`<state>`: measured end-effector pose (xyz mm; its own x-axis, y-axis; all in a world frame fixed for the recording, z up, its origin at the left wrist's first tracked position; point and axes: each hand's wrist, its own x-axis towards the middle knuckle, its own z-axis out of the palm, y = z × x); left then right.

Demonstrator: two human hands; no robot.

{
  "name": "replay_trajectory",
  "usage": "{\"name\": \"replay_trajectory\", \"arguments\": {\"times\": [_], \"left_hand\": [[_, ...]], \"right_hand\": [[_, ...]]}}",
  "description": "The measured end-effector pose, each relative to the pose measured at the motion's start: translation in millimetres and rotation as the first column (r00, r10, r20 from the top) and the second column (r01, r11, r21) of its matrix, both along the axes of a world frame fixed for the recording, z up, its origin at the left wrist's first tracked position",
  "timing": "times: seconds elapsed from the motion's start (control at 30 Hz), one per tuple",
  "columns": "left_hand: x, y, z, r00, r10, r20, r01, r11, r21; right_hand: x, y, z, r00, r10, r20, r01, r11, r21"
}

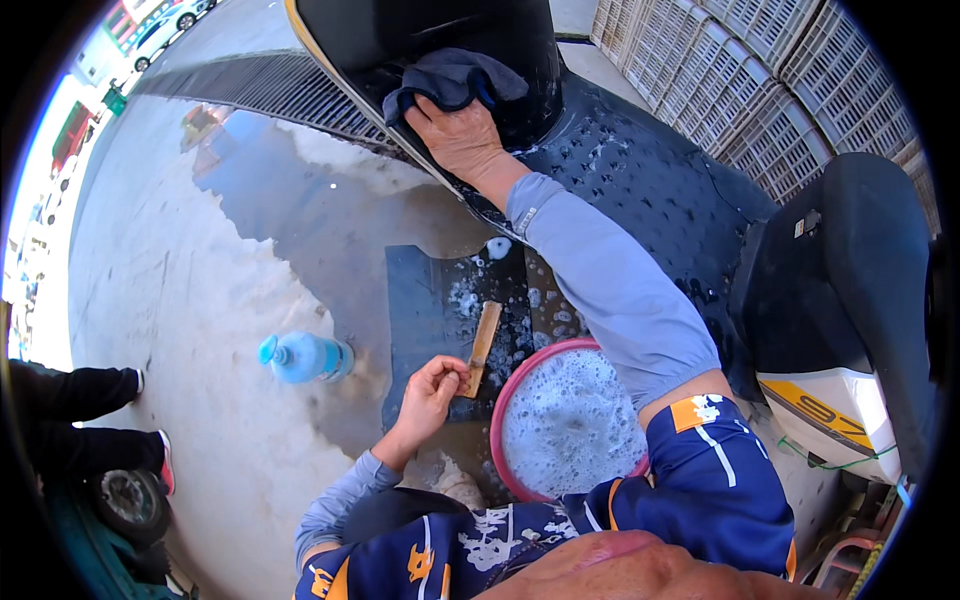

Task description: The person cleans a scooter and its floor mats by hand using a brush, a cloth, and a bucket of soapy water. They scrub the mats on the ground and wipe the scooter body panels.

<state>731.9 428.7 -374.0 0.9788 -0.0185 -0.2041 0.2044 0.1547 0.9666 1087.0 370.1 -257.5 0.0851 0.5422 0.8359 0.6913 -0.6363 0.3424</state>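
Note:
My right hand (461,137) grips a dark grey cloth (455,80) and presses it against the inner side of the scooter's black front panel (500,28). My right forearm reaches across the wet, black scooter footboard (640,150). Lower down, my left hand (428,400) is closed in a pinch at the lower part of a flat, light-brown wooden strip (485,345). The strip shows above a wet, dark mat (420,300) with foam on it. Beside my left hand, a pink-rimmed basin (497,440) holds foamy water (570,420).
A blue bottle (310,357) stands on the wet concrete at left. The scooter seat (875,270) is at right, with stacked pale crates (740,80) behind. At far left are a person's legs (100,395) and a wheel (130,503). A drain grate (270,85) crosses the ground.

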Motion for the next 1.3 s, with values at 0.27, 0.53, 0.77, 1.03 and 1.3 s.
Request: {"name": "replay_trajectory", "arguments": {"times": [0.27,0.53,0.77,1.03,1.3], "left_hand": [[-11,7,-11,0.997,0.072,-0.041,-0.072,0.997,-0.001],[-16,15,-11,0.995,0.051,-0.089,-0.052,0.999,-0.009],[-7,-5,-9,0.996,-0.028,-0.080,0.026,0.999,-0.021],[-7,-24,4,0.998,-0.055,-0.006,0.055,0.998,-0.041],[-36,17,-6,0.996,0.050,-0.073,-0.048,0.998,0.037]], "right_hand": [[58,-63,9,0.886,0.192,-0.422,0.058,0.857,0.512],[153,-111,-52,0.422,0.246,-0.872,0.315,0.863,0.396],[10,-52,-49,0.362,0.049,-0.931,0.486,0.842,0.233],[-66,-34,-44,0.431,0.057,-0.900,0.410,0.877,0.251],[88,-64,-4,0.969,0.099,-0.226,0.021,0.880,0.474]]}}
